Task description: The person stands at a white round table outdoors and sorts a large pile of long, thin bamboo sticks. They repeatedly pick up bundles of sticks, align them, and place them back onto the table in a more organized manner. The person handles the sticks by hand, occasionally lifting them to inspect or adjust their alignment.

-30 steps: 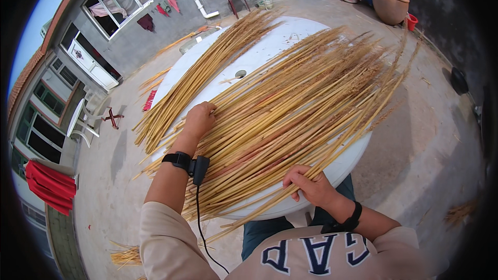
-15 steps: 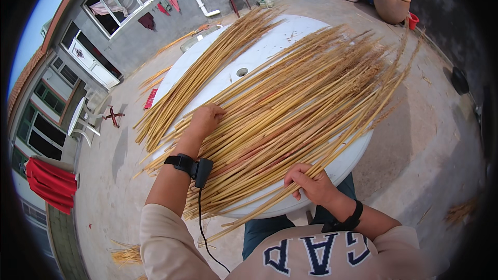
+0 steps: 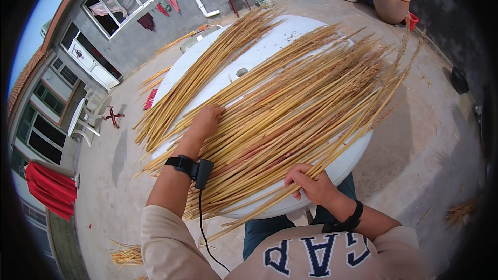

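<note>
A wide pile of dried yellow stalks with feathery brown tops [image 3: 280, 119] lies slantwise across a round white table [image 3: 179, 67]. On the pile's left part rests my left hand [image 3: 206, 120], its fingers curled down among the stalks and partly hidden. My right hand [image 3: 311, 184], at the near table edge, is closed round a few long stalks [image 3: 342, 148]; their tops reach far right and their cut ends stick out toward me. Further left, a separate bundle of the same stalks [image 3: 199, 80] lies on the table.
A black device with a cable [image 3: 202, 172] is strapped to my left wrist. More stalks [image 3: 126, 254] lie on the concrete ground at lower left. Beyond the table stand a dark red stool [image 3: 237, 1], a white chair [image 3: 83, 119] and a big clay pot [image 3: 391, 2].
A strip of stalks by my left hand has parted from the larger pile, leaving a wider gap toward the feathery tops. My right hand has hardly moved.
</note>
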### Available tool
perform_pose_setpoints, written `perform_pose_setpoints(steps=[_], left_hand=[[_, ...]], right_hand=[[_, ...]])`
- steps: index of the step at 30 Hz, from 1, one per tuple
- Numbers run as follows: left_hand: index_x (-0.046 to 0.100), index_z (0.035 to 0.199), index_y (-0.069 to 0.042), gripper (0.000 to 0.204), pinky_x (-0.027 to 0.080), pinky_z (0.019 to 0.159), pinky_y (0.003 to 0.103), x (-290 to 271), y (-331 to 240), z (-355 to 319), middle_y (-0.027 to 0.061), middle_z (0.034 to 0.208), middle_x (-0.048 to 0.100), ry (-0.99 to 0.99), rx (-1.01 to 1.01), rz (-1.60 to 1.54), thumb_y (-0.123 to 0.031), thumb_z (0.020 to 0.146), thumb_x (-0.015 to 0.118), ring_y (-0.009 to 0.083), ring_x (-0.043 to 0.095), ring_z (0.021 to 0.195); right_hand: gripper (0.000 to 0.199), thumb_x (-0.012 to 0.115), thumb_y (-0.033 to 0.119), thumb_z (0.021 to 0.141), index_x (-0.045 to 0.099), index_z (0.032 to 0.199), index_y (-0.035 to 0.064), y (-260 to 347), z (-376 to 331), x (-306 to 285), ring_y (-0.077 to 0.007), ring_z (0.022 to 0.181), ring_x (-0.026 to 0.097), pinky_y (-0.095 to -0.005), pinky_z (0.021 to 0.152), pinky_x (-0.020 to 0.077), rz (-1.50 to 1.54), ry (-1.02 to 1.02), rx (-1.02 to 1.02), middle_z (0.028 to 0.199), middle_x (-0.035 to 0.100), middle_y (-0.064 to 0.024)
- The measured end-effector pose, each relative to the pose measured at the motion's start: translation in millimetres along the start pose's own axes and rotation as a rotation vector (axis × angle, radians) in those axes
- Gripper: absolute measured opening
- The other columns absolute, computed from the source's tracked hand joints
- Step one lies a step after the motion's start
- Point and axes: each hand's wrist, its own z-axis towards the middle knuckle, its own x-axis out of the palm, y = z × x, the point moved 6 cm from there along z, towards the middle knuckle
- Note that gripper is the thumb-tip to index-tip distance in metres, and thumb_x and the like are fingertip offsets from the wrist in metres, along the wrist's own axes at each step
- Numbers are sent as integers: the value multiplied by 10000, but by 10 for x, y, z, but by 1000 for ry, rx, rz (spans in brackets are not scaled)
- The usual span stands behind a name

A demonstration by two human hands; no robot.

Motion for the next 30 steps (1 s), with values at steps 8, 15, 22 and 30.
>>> perform_pose_setpoints(steps=[8,15,22,30], left_hand=[[681,807,-106,103,488,701,435,-25,181,212,138,794,651,-51,-191,312,-93,756,593,327,616,774],[595,860,-58,101,483,694,455,128,285,250,186,851,614,-18,-162,433,-112,812,523,351,602,795],[486,900,-23,66,463,697,436,-346,31,54,200,864,576,-221,-98,292,-38,840,465,369,576,839],[508,961,-6,73,465,490,277,-923,-917,-478,81,736,568,-142,-267,-579,-47,902,509,149,567,596]], right_hand=[[228,484,195,946,588,855,14,6,-9,9,-61,595,541,-191,522,465,-14,-8,27,804,586,-34],[232,468,165,946,600,836,9,63,-24,24,-79,594,537,-213,506,462,-35,-15,23,815,585,-56],[246,460,202,959,603,890,14,84,-12,24,-75,587,537,-201,501,457,-26,11,-8,820,582,-51],[269,467,233,960,601,1075,29,66,-10,22,-65,574,523,-187,492,446,36,28,-61,800,570,-44]])
